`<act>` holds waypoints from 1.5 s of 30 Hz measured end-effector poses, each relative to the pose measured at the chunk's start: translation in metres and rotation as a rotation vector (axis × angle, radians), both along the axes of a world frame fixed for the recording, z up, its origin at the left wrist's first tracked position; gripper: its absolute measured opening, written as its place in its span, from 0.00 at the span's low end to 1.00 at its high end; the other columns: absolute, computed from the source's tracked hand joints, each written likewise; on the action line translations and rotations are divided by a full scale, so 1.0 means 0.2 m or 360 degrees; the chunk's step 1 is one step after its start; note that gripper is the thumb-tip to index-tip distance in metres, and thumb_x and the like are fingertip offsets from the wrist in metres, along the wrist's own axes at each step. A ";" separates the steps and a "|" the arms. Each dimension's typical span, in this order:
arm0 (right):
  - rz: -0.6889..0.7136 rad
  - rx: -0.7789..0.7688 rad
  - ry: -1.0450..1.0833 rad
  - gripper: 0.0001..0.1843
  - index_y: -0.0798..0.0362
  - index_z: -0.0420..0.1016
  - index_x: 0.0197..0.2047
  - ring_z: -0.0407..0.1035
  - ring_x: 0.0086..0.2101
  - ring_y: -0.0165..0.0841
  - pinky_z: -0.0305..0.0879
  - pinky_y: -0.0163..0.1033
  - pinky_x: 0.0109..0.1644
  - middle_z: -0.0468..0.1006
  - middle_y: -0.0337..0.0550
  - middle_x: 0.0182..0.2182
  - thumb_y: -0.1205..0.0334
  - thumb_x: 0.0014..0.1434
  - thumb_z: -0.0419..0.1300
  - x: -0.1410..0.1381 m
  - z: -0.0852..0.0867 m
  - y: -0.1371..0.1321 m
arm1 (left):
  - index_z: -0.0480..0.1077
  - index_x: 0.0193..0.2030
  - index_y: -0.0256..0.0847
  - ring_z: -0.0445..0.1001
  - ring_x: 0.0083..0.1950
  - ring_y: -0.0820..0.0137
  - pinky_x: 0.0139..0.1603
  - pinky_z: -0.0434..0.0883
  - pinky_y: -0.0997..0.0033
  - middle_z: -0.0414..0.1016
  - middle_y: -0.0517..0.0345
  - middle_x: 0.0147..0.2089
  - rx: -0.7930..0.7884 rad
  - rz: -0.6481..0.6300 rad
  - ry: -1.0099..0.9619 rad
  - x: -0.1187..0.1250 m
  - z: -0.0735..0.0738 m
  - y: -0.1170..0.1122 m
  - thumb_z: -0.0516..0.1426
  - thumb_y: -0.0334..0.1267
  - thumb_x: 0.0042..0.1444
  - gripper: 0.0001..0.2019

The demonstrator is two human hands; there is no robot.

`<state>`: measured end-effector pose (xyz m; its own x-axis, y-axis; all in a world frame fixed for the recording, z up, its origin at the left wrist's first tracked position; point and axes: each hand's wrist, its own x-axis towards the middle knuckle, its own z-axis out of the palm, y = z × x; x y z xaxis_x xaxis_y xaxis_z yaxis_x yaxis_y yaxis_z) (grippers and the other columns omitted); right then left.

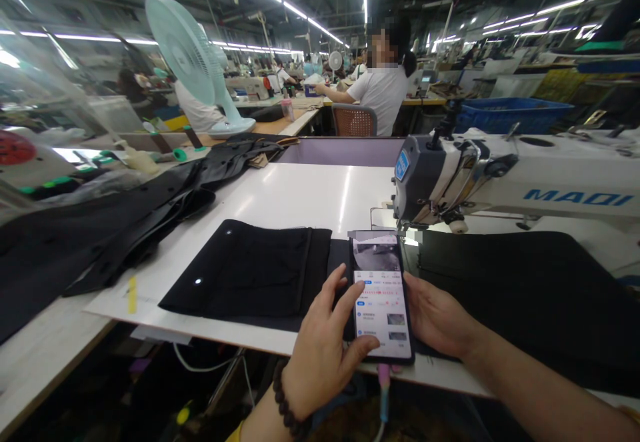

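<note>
A smartphone [383,322] with a lit screen is propped over the front of the white table, a cable [384,392] plugged into its lower end. My right hand [435,312] grips it along the right edge. Over the left side of the screen spreads my left hand [333,329], fingers apart, one fingertip at the glass. Left of the phone lies a folded black fabric piece [245,269] with two shiny metal dots. Another black fabric piece [510,289] lies to the right, beneath the sewing machine [450,175].
Long black fabric strips [125,222] run along the left side. A pale green fan [193,55] stands beyond them. Farther back, a person in a white shirt [383,92] sits on a brown chair [354,121]. A blue bin [510,114] is behind the machine.
</note>
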<state>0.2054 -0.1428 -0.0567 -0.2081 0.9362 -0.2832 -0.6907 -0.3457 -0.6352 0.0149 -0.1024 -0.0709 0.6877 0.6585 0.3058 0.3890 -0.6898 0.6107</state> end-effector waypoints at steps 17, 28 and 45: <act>0.0001 0.0006 0.0001 0.17 0.56 0.74 0.44 0.67 0.49 0.38 0.50 0.49 0.60 0.77 0.47 0.44 0.56 0.60 0.51 0.00 -0.01 0.00 | 0.53 0.61 0.43 0.57 0.61 0.56 0.58 0.62 0.53 0.43 0.45 0.66 0.0038 0.0004 -0.0007 0.00 0.00 0.01 0.54 0.45 0.56 0.27; -0.0001 0.0012 -0.0008 0.17 0.57 0.74 0.44 0.68 0.48 0.39 0.51 0.50 0.60 0.77 0.48 0.44 0.55 0.59 0.52 0.00 -0.02 0.00 | 0.53 0.61 0.43 0.57 0.61 0.56 0.58 0.62 0.52 0.44 0.45 0.66 0.0042 -0.0001 -0.0010 0.00 0.00 0.00 0.53 0.46 0.56 0.27; -0.0004 0.0012 -0.0049 0.17 0.56 0.73 0.45 0.65 0.50 0.39 0.49 0.49 0.61 0.76 0.48 0.45 0.55 0.58 0.53 0.00 -0.01 0.00 | 0.53 0.60 0.43 0.57 0.61 0.56 0.57 0.62 0.53 0.43 0.45 0.66 0.0036 0.0006 -0.0012 0.00 0.00 0.00 0.54 0.46 0.56 0.27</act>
<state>0.2059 -0.1422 -0.0583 -0.1974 0.9388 -0.2823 -0.6716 -0.3392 -0.6587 0.0150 -0.1017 -0.0710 0.6829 0.6537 0.3260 0.3867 -0.7021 0.5979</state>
